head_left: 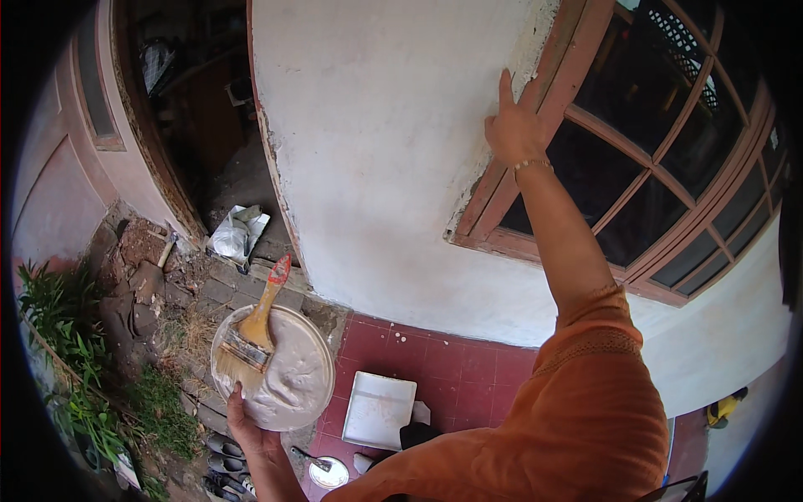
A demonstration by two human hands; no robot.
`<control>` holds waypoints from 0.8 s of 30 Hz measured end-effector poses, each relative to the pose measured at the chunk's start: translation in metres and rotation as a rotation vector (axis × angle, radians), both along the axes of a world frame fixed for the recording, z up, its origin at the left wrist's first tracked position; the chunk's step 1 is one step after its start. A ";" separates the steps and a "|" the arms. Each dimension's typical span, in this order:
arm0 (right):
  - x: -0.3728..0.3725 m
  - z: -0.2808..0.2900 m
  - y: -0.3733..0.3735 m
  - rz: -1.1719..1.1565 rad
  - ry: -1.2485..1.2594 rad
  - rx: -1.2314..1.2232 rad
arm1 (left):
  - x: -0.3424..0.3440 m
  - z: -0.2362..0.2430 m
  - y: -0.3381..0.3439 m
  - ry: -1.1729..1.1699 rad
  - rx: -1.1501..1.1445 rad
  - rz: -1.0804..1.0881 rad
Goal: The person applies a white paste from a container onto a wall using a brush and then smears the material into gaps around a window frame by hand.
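Biggest thing on my feed is the pale wall [376,167], filling the far middle, and on its right stands the brown-framed window [657,161] with its dark panes. Far left, a dark doorway [209,109] opens. Nearer in runs the red tiled floor [485,376], and across the near right spreads the orange sleeve [535,435] of the person wearing my cameras.

Now the round container [329,356], near and left of the middle: it's held up over the ground, spread with pale paste [293,376]. White tray [376,410] on the tiles to its right. Across the paste lies the wide brush [255,335], its handle pointing far, out over the rim, its bristles toward the near left. A white bag [234,234] sits by the doorway.

The left hand [251,431] grips the container at its near rim, thumb on top; the fingers beneath are hidden from me. Far right, the right hand [514,130] is beside the window frame, 1 index finger stretched along the wall; the others curl in, and I cannot tell if they pinch anything, nor whether the fingertip touches. Smaller still: a white lid [330,479] near the front with a dark scraper [309,458] across its edge, and a bracelet [533,164] on the right wrist.
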State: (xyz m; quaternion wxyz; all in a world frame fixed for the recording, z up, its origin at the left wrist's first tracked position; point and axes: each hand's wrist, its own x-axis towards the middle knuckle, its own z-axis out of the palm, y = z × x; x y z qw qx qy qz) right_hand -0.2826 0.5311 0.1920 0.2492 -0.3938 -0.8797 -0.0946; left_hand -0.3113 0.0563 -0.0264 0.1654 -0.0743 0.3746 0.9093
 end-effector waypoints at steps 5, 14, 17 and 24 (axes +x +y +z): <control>-0.006 -0.025 0.034 0.232 0.252 -0.205 | -0.001 0.001 0.005 -0.013 0.008 -0.017; 0.000 -0.074 0.044 0.321 0.440 -0.325 | -0.001 -0.004 0.000 -0.031 0.003 -0.008; 0.002 -0.066 0.027 0.204 0.337 -0.401 | -0.002 -0.003 -0.003 -0.030 -0.008 0.004; -0.009 -0.021 0.006 0.038 0.202 -0.164 | -0.001 0.006 0.000 -0.026 -0.032 0.012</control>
